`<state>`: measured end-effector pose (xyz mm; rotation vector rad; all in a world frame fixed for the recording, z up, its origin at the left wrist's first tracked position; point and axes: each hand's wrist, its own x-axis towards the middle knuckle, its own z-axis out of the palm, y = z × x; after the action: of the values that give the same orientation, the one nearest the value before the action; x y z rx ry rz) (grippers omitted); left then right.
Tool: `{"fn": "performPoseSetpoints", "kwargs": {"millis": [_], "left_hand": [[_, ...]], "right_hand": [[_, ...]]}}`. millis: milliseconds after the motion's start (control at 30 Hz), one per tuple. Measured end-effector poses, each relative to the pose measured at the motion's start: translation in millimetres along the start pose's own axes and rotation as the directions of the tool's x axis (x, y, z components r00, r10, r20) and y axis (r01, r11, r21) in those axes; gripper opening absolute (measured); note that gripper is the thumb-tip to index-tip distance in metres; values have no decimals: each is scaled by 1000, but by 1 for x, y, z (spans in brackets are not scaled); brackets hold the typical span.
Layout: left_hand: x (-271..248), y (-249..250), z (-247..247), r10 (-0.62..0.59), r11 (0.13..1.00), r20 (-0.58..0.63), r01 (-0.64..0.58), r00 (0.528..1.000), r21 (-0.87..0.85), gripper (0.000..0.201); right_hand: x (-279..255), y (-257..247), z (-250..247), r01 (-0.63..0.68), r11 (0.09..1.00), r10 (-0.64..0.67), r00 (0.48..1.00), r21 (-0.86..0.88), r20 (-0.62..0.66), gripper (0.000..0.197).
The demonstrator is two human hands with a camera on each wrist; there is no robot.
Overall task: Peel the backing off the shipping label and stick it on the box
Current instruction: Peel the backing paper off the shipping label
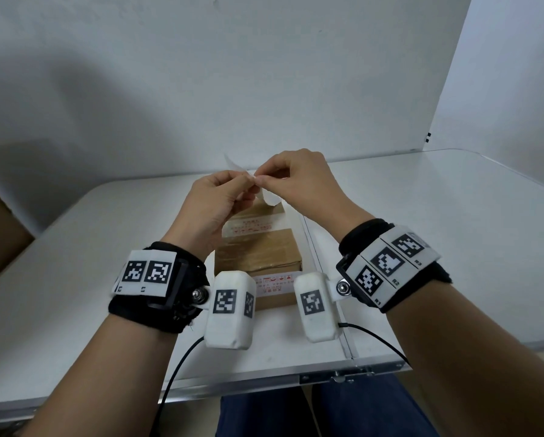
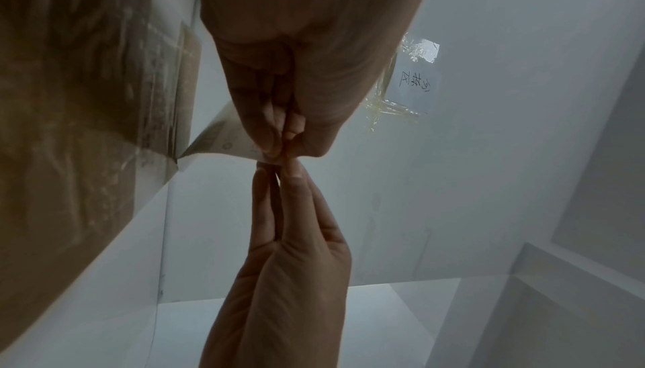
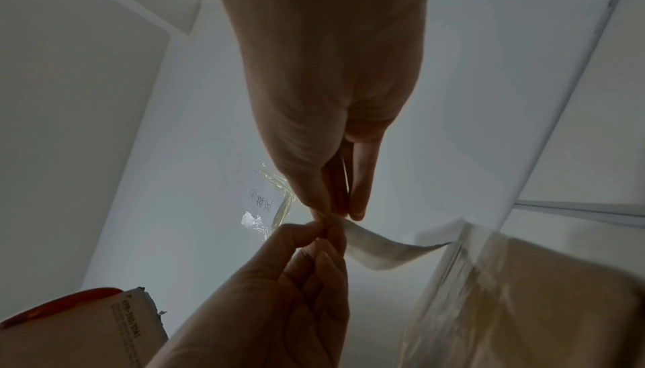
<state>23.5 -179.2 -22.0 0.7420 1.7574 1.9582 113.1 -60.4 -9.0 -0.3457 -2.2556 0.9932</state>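
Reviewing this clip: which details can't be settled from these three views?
- Whether backing and shipping label have separated: fingertips of the left hand and right hand cover the pinched corner in every view.
- Label print: too small in the head view, dim in the wrist views.
- Box front: hidden by the wrist cameras.

Black wristbands, checkered white tags, blue trousers

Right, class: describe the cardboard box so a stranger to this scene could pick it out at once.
On the white folding table, look just beyond the two wrists, under the raised left hand and right hand. The cardboard box lies there: brown, taped over, with red-printed white stickers.
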Motion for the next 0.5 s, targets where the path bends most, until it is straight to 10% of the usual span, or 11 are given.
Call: {"fn": "performPoseSetpoints", "kwargs": {"millis": [500], "left_hand": [[0,2,3,96,969,-20,-89,995,231,9]], "right_hand": [[1,-3,-2,-106,994,106,994,39,4,14]]}}
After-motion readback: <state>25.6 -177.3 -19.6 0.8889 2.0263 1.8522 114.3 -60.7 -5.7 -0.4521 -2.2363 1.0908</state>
